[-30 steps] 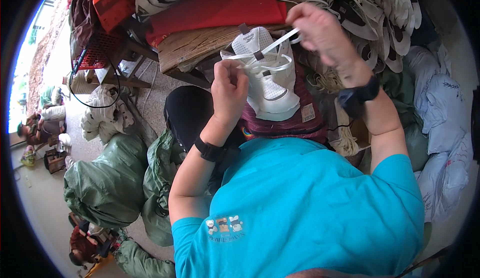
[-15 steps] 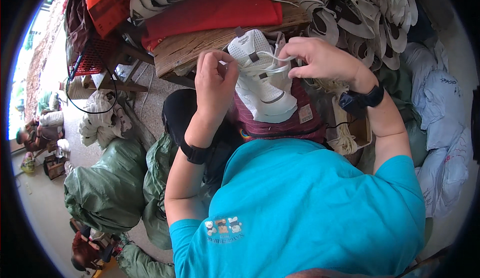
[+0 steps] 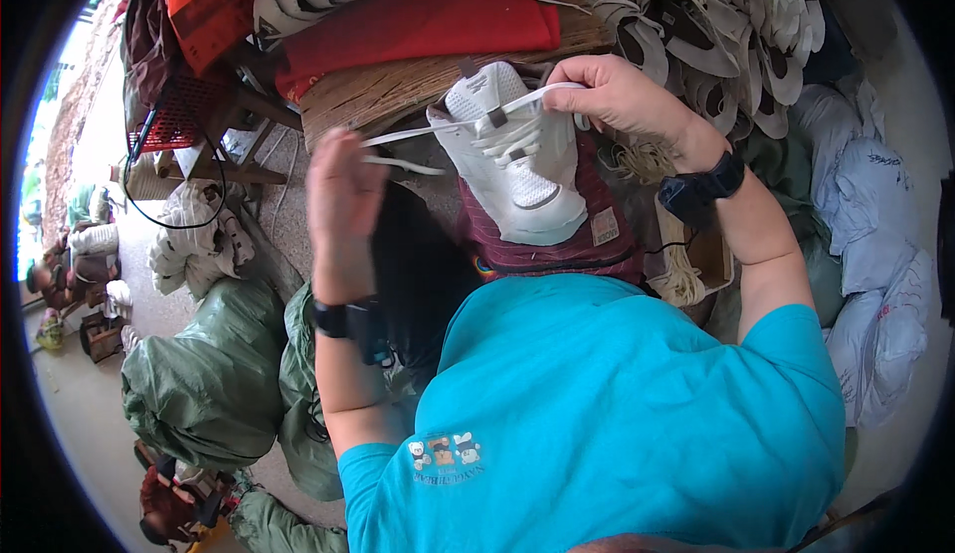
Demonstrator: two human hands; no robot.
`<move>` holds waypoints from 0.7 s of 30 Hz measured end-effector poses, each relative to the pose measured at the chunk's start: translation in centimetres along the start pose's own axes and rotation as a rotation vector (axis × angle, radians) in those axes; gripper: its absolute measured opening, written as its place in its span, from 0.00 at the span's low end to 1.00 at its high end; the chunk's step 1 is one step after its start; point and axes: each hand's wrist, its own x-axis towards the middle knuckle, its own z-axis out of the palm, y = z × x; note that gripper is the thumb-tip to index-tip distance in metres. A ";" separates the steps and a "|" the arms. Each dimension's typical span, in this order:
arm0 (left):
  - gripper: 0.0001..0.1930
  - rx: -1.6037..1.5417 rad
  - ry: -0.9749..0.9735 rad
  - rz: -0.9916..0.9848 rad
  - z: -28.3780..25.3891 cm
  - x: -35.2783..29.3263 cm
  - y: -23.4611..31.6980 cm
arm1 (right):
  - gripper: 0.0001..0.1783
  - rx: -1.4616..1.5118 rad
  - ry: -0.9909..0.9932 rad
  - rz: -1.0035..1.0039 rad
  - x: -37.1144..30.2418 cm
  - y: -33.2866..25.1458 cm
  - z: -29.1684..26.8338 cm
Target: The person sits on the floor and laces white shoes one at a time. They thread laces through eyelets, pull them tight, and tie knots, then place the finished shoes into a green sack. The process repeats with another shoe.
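Lacing step: left hand (image 3: 343,195) and right hand (image 3: 622,95) each pinch a white lace (image 3: 438,127) end, taut over white shoe (image 3: 517,160). Next likely calls for even tension.

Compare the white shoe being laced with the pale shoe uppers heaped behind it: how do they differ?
The white shoe lies on the person's lap, full-bodied, with a white lace threaded through it, while the shoe uppers lie stacked, flat and nested, no laces visible. The left hand and right hand pull the shoe's lace; no hand touches the uppers. Both are pale.
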 end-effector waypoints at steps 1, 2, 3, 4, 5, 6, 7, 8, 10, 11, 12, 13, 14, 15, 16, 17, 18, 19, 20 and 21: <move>0.06 0.086 0.073 0.056 -0.4 0.0 1.5 | 0.09 -0.010 0.038 -0.006 -0.2 -0.2 -0.1; 0.05 0.135 0.108 0.078 -0.3 -0.1 1.6 | 0.08 -0.018 0.034 -0.036 -0.2 0.1 -0.4; 0.04 0.214 0.093 0.113 0.1 -0.2 1.2 | 0.08 -0.026 0.030 -0.065 0.0 0.7 -0.9; 0.03 0.293 0.085 0.152 1.1 -0.6 0.6 | 0.08 -0.034 0.018 -0.096 0.2 0.7 -0.9; 0.03 0.372 0.076 0.190 1.5 -0.9 0.3 | 0.09 -0.132 0.059 -0.143 0.2 0.7 -0.7; 0.04 0.388 0.002 0.171 1.3 -1.2 0.4 | 0.10 -0.230 0.100 -0.190 0.1 0.5 -0.4; 0.05 0.463 -0.016 0.214 1.2 -1.2 0.2 | 0.11 -0.329 0.141 -0.237 0.0 0.1 0.0; 0.06 0.537 -0.033 0.257 1.0 -1.2 -0.1 | 0.11 -0.368 0.172 -0.275 0.0 0.0 0.4; 0.10 0.726 -0.055 0.314 1.0 -1.5 -0.3 | 0.10 -0.445 0.236 -0.351 0.0 -0.2 1.2; 0.10 0.866 -0.048 0.304 1.1 -2.0 -0.2 | 0.10 -0.501 0.247 -0.380 0.1 -0.2 1.1; 0.10 1.006 -0.040 0.292 1.3 -2.4 0.0 | 0.10 -0.558 0.258 -0.409 0.3 0.0 0.9; 0.10 1.145 -0.030 0.278 1.4 -2.7 0.0 | 0.10 -0.615 0.267 -0.439 0.4 0.1 0.8; 0.08 1.116 -0.008 0.319 1.1 -2.8 -0.5 | 0.10 -0.486 0.232 -0.374 0.6 0.4 0.6; 0.07 1.152 -0.009 0.360 0.7 -2.8 -0.7 | 0.10 -0.357 0.196 -0.308 0.7 0.6 0.5; 0.06 1.186 -0.011 0.401 0.4 -2.8 -0.8 | 0.11 -0.231 0.160 -0.241 0.9 0.8 0.3; 0.05 1.219 -0.012 0.442 0.2 -2.9 -0.8 | 0.11 -0.097 0.154 -0.175 0.8 0.7 -0.1; 0.04 1.199 -0.007 0.475 0.1 -3.0 -0.6 | 0.12 0.038 0.147 -0.109 0.7 0.6 -0.6; 0.03 1.177 -0.006 0.507 0.1 -3.1 -0.4 | 0.13 0.170 0.143 -0.040 0.6 0.6 -1.2; 0.03 1.154 -0.004 0.540 0.0 -3.3 -0.3 | 0.14 0.197 0.168 -0.047 0.5 0.9 -1.8; 0.02 1.208 -0.015 0.592 -0.3 -3.3 -0.1 | 0.14 0.200 0.172 -0.044 0.3 1.2 -2.4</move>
